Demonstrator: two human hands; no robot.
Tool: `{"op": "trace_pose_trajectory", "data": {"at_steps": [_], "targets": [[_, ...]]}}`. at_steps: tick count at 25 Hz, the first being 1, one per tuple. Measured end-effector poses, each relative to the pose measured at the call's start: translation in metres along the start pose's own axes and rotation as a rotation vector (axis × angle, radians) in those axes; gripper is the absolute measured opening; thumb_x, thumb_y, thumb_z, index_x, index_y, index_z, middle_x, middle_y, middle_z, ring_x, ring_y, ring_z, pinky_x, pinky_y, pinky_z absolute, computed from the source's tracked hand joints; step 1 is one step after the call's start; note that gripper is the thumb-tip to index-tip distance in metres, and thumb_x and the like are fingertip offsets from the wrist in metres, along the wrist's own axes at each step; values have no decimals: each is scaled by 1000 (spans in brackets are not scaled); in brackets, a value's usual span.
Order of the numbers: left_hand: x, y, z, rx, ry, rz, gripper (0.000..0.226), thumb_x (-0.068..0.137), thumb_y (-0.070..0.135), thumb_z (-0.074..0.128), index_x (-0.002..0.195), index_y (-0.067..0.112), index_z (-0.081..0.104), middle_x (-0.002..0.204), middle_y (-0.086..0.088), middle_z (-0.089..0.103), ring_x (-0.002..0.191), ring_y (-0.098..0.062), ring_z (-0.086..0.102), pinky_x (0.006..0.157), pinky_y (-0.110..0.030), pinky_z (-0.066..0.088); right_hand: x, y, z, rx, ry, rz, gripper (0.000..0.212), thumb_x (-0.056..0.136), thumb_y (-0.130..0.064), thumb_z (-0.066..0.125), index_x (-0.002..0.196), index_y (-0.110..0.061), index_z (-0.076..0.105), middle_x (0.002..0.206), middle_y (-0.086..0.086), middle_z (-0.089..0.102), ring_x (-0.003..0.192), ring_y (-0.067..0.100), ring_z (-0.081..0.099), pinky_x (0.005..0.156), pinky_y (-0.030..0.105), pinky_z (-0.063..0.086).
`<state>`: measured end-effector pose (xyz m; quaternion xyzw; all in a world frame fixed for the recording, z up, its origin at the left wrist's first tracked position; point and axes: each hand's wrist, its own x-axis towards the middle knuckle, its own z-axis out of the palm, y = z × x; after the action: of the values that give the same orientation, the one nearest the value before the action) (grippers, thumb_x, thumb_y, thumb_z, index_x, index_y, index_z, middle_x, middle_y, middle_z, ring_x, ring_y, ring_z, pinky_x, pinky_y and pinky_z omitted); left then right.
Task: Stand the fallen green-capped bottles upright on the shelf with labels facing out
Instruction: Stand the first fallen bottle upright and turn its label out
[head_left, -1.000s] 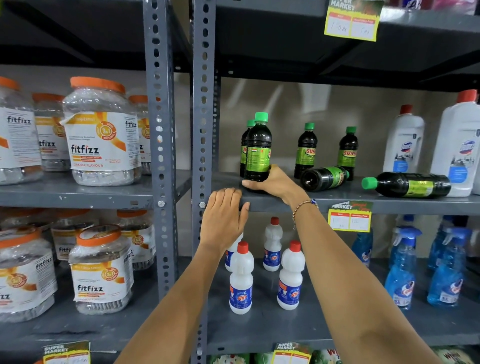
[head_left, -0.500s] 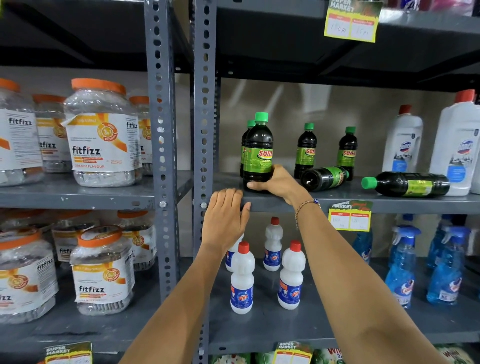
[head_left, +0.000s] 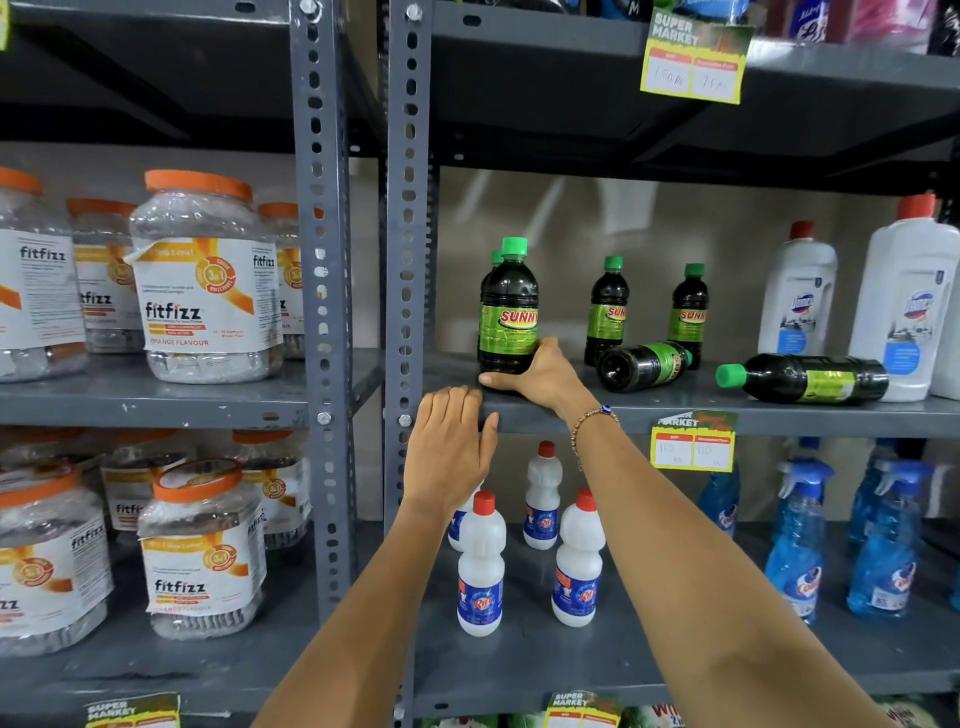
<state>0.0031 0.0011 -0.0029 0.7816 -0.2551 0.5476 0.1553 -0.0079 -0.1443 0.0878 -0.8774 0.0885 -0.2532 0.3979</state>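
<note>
Bottle (head_left: 508, 312) upright — label seemingly outward

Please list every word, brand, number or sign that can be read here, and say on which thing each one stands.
"SUNNY": front green-capped bottle in the right hand grip.
"fitfizz", "ORANGE FLAVOUR": orange-lid jar.
"SUPER MARKET": upper price tag; handwritten prices unclear.
"Rin": white bottle, partly blurred.
Lower price tag: figures unreadable.
Large white bottles: logo too blurred.
Blue spray bottles: unreadable.
</note>
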Motion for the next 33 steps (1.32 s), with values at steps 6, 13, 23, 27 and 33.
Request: {"op": "trace_pose_trajectory", "data": {"at_steps": [6, 13, 23, 27, 33], "targets": [[0, 2, -3, -10, -24, -3, 42, 95, 40, 34, 107, 11, 62, 104, -5, 67, 97, -22, 62, 93, -34, 47, 6, 4, -7, 66, -181, -4, 77, 72, -31, 83, 130, -3, 41, 121, 2, 58, 116, 18, 54, 104, 38, 43], [1, 3, -5, -37, -64, -27, 34, 94, 38, 46, 107, 11, 63, 104, -5, 68, 97, -22, 64, 93, -35, 48, 10, 7, -1, 14, -111, 13, 80, 65, -40, 85, 127, -10, 45, 118, 1, 60, 112, 20, 56, 102, 41, 45], [89, 25, -37, -545, -604, -554, 61, 96, 25, 51, 143, -2, 24, 137, -16, 46, 124, -30, 46, 94, -35, 39, 11, 16, -25, 420, -149, 34, 49, 92, 4, 58, 138, 7, 43, 137, 21, 55, 126, 29, 54, 107, 36, 44], [108, 8, -25, -772, -719, -677, 38, 92, 21, 59, 126, 5, 51, 115, -7, 59, 103, -20, 54, 89, -32, 44, 9, 18, -24, 458, -125, -1, 42, 89, 6, 60, 131, 6, 52, 127, 21, 61, 111, 23, 59, 99, 31, 48], [102, 5, -14, -823, -656, -655, 34, 89, 15, 62, 122, 13, 58, 117, -6, 65, 108, -22, 59, 100, -41, 45, 6, 17, -23, 477, -115, 10, 41, 89, 3, 62, 128, 4, 55, 125, 21, 63, 118, 30, 61, 94, 31, 52]]}}
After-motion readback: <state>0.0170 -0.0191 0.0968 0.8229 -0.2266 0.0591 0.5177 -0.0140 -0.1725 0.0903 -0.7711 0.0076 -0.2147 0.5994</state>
